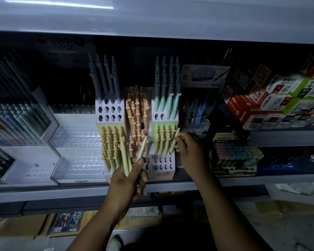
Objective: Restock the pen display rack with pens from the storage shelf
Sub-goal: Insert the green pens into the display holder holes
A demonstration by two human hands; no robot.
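Nearest, the left hand [127, 180] curls its fingers round a small bundle of pale green plastic pens [124, 156], upright before the white perforated display rack [162, 163]. Just beyond, the right hand [188, 151] pinches one pale green pen [175, 140] at the rack's right edge. Farther back, teal pens [168, 98] stand in the top tier.

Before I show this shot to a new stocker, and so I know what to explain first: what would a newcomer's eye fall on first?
The pen display rack, bright against the dark surroundings at centre, partly filled with pastel pens. In front of it, the left hand grips a bunch of green pens while the right hand pinches a single pen at the rack's right column. Red-and-white boxes pile up at right.
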